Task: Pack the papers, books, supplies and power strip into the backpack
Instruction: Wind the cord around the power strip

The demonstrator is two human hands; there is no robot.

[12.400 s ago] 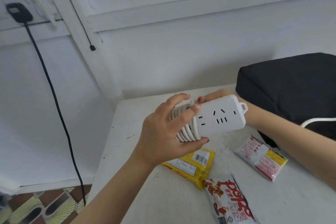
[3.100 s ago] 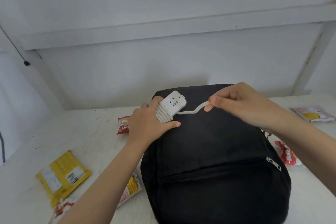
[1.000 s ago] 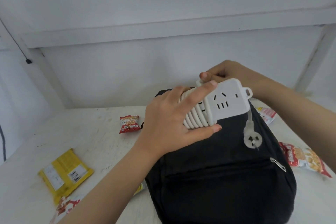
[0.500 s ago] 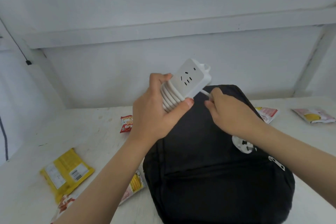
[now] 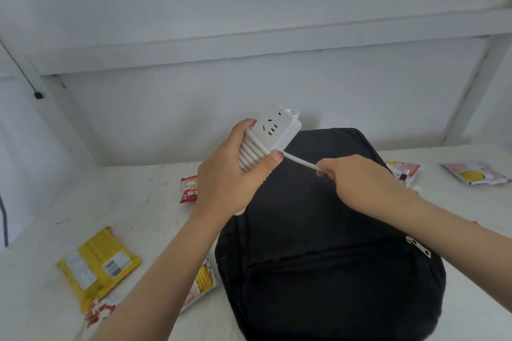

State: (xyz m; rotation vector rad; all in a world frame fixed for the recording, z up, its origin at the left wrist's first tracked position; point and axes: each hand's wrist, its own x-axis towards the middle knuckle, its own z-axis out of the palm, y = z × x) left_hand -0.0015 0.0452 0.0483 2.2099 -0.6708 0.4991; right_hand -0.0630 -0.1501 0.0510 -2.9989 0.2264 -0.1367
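My left hand (image 5: pixel 230 174) grips a white power strip (image 5: pixel 274 129) with its cord wound round it in several turns, held above the far left corner of the backpack. My right hand (image 5: pixel 357 183) pinches the free end of the white cord (image 5: pixel 302 162) and holds it taut to the right of the strip. The plug is hidden. The black backpack (image 5: pixel 327 243) lies flat on the white table (image 5: pixel 124 202) below both hands, zipped as far as I can see, with a metal zip pull (image 5: pixel 419 246) at its right side.
Snack packets lie around the backpack: a yellow one (image 5: pixel 97 263) front left, a small red one (image 5: pixel 189 188) behind my left wrist, one tucked under the bag's left edge (image 5: pixel 202 282), and pink ones (image 5: pixel 401 170) (image 5: pixel 473 174) at the far right. A wall and shelf close off the back.
My right hand has drawn the cord end out to the right and pulled it taut. The dangling plug is out of sight. My left hand keeps its grip on the strip.
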